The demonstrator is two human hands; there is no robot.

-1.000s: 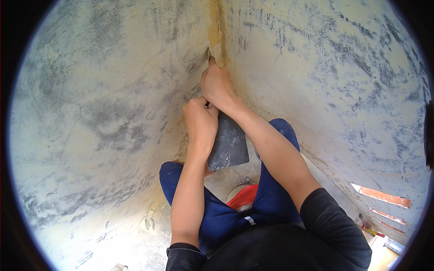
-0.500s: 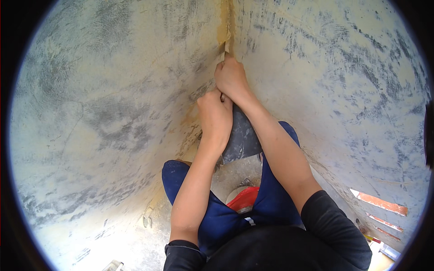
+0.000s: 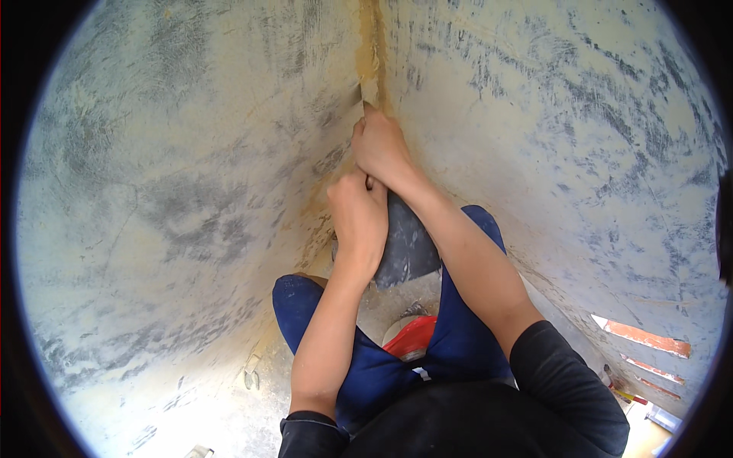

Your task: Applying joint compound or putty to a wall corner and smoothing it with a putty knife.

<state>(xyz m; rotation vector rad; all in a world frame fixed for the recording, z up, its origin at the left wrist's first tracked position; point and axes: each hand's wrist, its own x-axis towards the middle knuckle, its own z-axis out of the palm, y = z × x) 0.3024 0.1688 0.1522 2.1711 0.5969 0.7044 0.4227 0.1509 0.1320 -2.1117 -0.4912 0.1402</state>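
Just beyond the right hand (image 3: 379, 143), there's the thin blade (image 3: 356, 93), up at the brown corner seam (image 3: 370, 46)! That hand is clamped on it, reaching forward, likely because the converging walls (image 3: 191, 145) leave so little room. Tucked close behind it, nearer the body, the left hand (image 3: 359, 217) is curled tight, apparently clamped on the dark grey sheet (image 3: 408, 248), which slants back beside it between the forearms (image 3: 324, 336), presumably to clear the blade.
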